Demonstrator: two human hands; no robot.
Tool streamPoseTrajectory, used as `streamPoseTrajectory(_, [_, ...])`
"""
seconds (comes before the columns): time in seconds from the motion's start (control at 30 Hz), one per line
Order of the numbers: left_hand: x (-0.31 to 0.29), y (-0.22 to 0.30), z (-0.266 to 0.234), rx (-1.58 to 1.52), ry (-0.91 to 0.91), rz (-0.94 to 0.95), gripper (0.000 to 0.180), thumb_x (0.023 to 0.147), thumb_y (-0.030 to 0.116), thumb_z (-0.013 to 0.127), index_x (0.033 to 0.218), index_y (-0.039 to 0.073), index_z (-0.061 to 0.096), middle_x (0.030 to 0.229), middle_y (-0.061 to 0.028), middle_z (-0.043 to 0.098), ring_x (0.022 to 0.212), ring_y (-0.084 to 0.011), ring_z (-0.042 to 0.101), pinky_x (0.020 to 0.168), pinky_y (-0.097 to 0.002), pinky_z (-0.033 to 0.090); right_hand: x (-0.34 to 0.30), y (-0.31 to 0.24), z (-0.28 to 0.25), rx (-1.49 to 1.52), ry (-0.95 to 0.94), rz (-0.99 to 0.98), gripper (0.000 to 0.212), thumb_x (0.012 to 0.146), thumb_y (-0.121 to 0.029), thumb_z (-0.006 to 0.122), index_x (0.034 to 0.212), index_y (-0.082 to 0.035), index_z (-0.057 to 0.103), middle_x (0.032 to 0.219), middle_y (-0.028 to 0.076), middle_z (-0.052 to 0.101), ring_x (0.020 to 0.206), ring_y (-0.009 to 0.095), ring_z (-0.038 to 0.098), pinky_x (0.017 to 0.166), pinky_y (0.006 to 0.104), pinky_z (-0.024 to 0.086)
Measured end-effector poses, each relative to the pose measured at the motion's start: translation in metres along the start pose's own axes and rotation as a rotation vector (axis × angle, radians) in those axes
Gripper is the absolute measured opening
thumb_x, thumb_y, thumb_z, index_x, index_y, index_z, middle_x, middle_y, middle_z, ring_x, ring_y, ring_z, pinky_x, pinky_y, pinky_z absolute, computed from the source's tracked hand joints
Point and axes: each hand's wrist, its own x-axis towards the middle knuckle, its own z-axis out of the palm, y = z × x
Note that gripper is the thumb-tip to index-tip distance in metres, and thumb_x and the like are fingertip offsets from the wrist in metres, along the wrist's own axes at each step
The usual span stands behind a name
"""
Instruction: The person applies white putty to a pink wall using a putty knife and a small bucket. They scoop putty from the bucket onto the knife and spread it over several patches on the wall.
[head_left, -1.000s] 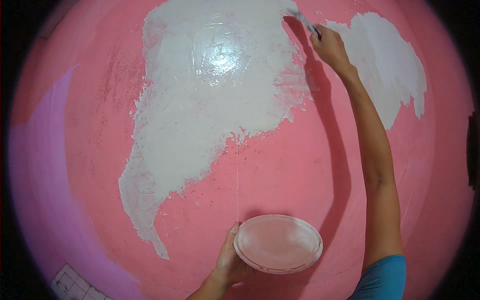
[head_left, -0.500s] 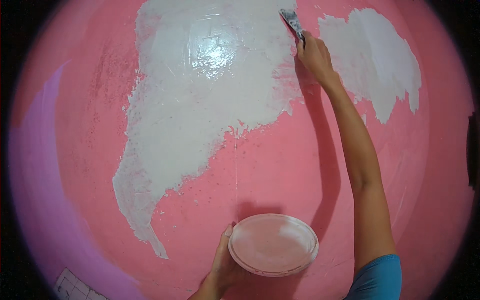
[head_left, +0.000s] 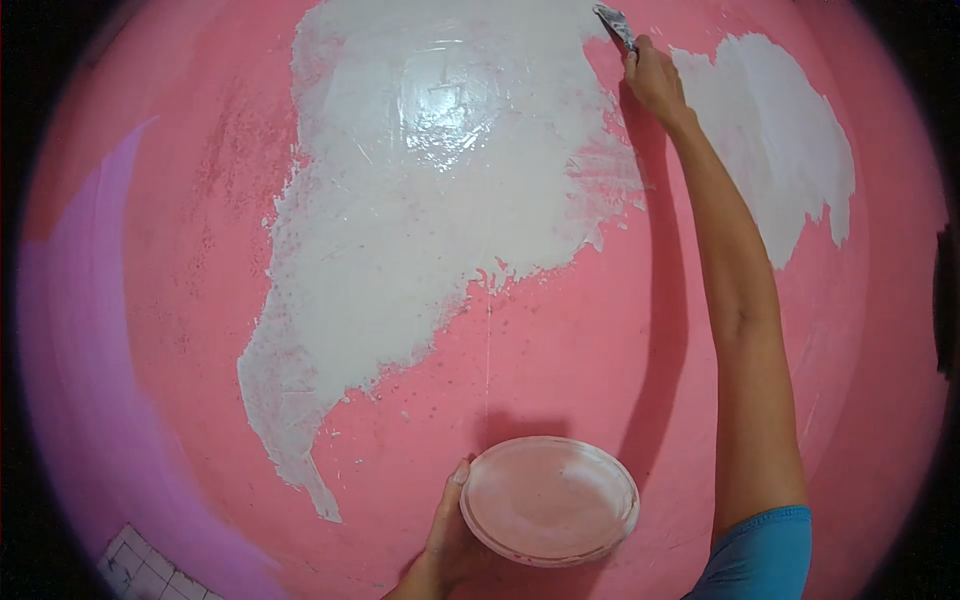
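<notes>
High on the pink wall (head_left: pixel 560 360), my right hand (head_left: pixel 657 82) is closed round the handle of a putty knife (head_left: pixel 617 28). The knife's smeared blade touches the upper right edge of a broad patch of whitish filler (head_left: pixel 380 220). Part of that patch is wet and shiny. Low in front of the wall, my left hand (head_left: pixel 450 540) holds a round lid (head_left: pixel 550 500) from its left side and below. The lid's face is pinkish with whitish smears, and most of my left fingers are hidden beneath it.
To the right of my right forearm is a second whitish filler patch (head_left: pixel 785 140). A purple band (head_left: pixel 90 330) curves along the wall's left side. Pale tiles (head_left: pixel 150 565) show at the lower left, and a dark object (head_left: pixel 945 300) stands at the far right edge.
My right hand and the putty knife have moved slightly up along the filler's upper right edge. The view has shifted a little, so the wall patches sit lower and further right.
</notes>
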Motion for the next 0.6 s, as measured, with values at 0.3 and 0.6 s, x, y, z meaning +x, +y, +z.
streamPoseTrajectory(0.3, [0.0, -0.006, -0.002, 0.013, -0.041, -0.022, 0.066, 0.097, 0.051, 0.019, 0.137, 0.001, 0.034, 0.135, -0.0161, 0.044, 0.123, -0.0285, 0.045, 0.102, -0.0426, 0.039, -0.096, -0.037, -0.038, 0.032, -0.164, 0.107, 0.024, 0.086, -0.013, 0.048, 0.105, 0.003, 0.044, 0.078, 0.029, 0.06, 0.077, 0.047, 0.059, 0.067, 0.0547, 0.045])
streamPoseTrajectory(0.6, [0.002, 0.004, 0.024, -0.012, -0.106, -0.073, 0.065, 0.097, 0.051, 0.019, 0.137, 0.001, 0.033, 0.135, -0.0167, 0.044, 0.123, -0.0292, 0.045, 0.104, -0.0428, 0.037, 0.008, -0.009, -0.002, -0.013, -0.014, -0.09, 0.032, 0.087, -0.02, 0.051, 0.107, 0.003, 0.044, 0.082, 0.029, 0.061, 0.079, 0.048, 0.058, 0.068, 0.0545, 0.044])
